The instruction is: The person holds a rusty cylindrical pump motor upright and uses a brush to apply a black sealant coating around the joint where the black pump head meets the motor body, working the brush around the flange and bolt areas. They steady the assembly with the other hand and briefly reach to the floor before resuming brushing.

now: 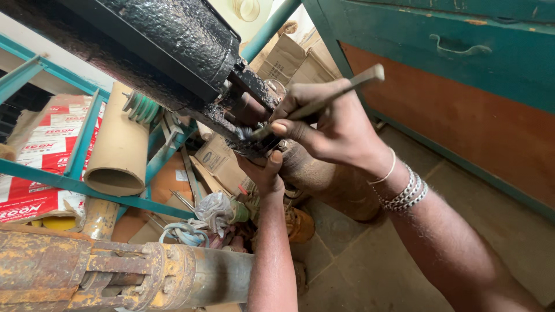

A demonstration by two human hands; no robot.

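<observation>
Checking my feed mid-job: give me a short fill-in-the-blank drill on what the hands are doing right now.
1. The right hand holds a thin metal ____ against the black machine.
2. The left hand presses up from ____ the machine.
3. The right wrist wears silver ____.
4. The cardboard tube leans on a ____ metal frame.

Missing words: tool; below; bracelets; teal

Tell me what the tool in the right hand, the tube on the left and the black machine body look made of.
Tool: seemingly steel, dull grey bar with a worn sheen. Tube: cardboard, matte tan, its wall thick at the open end. Machine body: probably cast metal, glossy black paint over a pebbled surface.
</observation>
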